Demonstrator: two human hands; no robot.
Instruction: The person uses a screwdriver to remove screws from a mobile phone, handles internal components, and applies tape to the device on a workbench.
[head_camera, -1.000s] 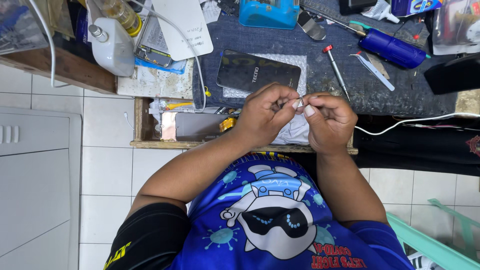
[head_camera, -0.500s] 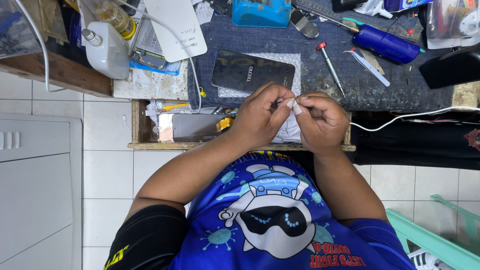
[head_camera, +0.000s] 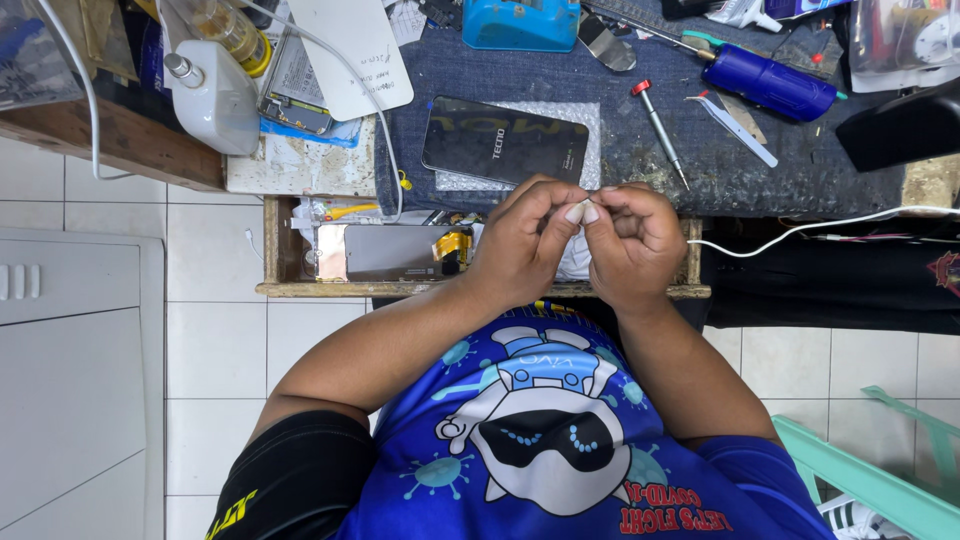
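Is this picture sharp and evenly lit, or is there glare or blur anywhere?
In the head view the light is even and soft, with faint shadows; the dark phone shows a dull sheen, no harsh glare. Both hands, left hand and right hand, look sharp, but the tiny item pinched between them is too small to identify. Edges bend slightly, as with a wide lens.

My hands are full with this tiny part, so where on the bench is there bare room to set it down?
Barest is the dark mat between the black phone and the red-tipped screwdriver, just beyond your left hand and right hand. Another strip lies right of the screwdriver, below the blue tool. The far-left corner with the bottles is crowded.
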